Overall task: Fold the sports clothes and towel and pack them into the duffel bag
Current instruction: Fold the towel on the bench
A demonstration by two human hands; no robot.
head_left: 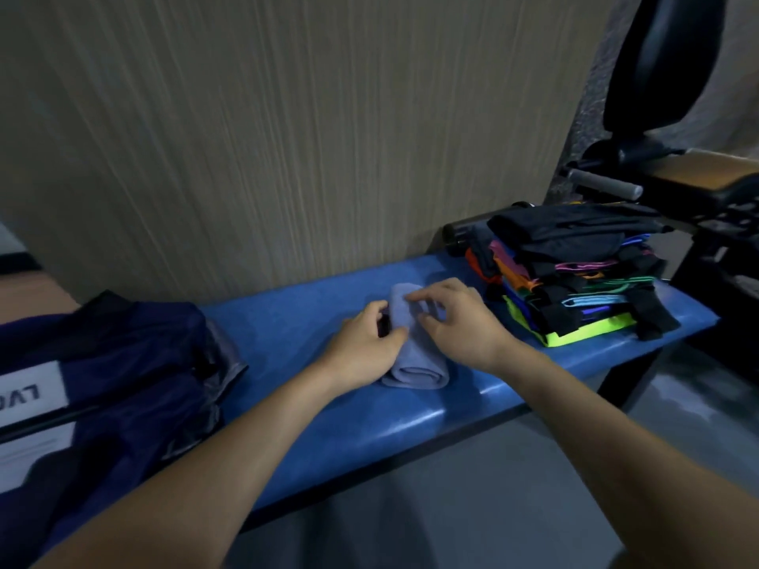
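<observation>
Head camera, looking down at a blue padded bench point(312, 408) that runs along a wood-grain wall panel point(287, 117). Near the middle of the bench lies a pale lavender towel point(415, 359), rolled into a short log with its spiral end facing the near edge. Both of the person's bare hands are on it. The left hand point(365, 342) sits at the roll's left side, fingers curled and thumb pressed onto the cloth, pinching the towel; a small dark patch shows just by its fingertips, too unclear to identify. The right hand point(456, 322) rests over the roll's top and right side with fingers loosely spread and bent, fingertips touching the cloth; whether it actually grips the towel cannot be told. At the bench's right end, close to the right hand but apart from the towel, stands a stack of folded sports clothes point(575, 277), mostly black with neon green, orange, pink and blue trim, a black garment on top. On the bench's left end sits a dark navy duffel bag point(106, 375) bearing white label panels with partly readable letters. Beyond the right end, black gym equipment point(665, 117) with a padded rest and a grey handle stands against the wall.
</observation>
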